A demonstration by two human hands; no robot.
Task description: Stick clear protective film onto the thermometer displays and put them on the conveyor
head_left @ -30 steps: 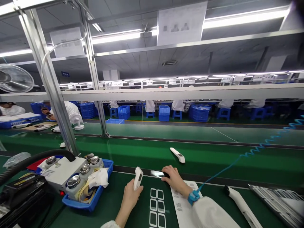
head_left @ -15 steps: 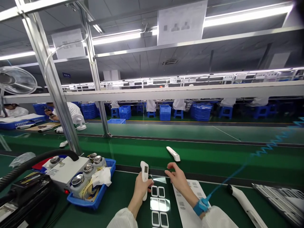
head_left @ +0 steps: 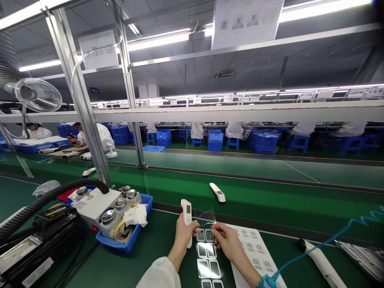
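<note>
My left hand [head_left: 182, 235] is closed around a white handheld thermometer [head_left: 187, 213], which stands upright with its small dark display facing me. The thumb of that hand also reaches the left edge of a clear film strip [head_left: 207, 251] bearing white-framed rectangular windows in pairs. At the strip's upper right edge, my right hand [head_left: 229, 242] has its thumb and forefinger pinched on the film. A blue coiled-cord wrist strap [head_left: 268, 281] is on my right wrist. Under the right forearm lies a white sheet of grey printed labels [head_left: 255, 250].
Another white thermometer [head_left: 217, 193] lies on the green belt [head_left: 174, 188] ahead. On the left are a blue tray [head_left: 127, 245] with metal-topped bottles, a white box [head_left: 97, 206] and a black hose [head_left: 54, 194]. A white handle-shaped part [head_left: 322, 262] lies right. Co-workers sit beyond the metal post [head_left: 85, 100].
My right hand has come down and left from above the label sheet to the film's edge, its fingers closing. The left hand still holds the thermometer. The whole view has shifted slightly.
</note>
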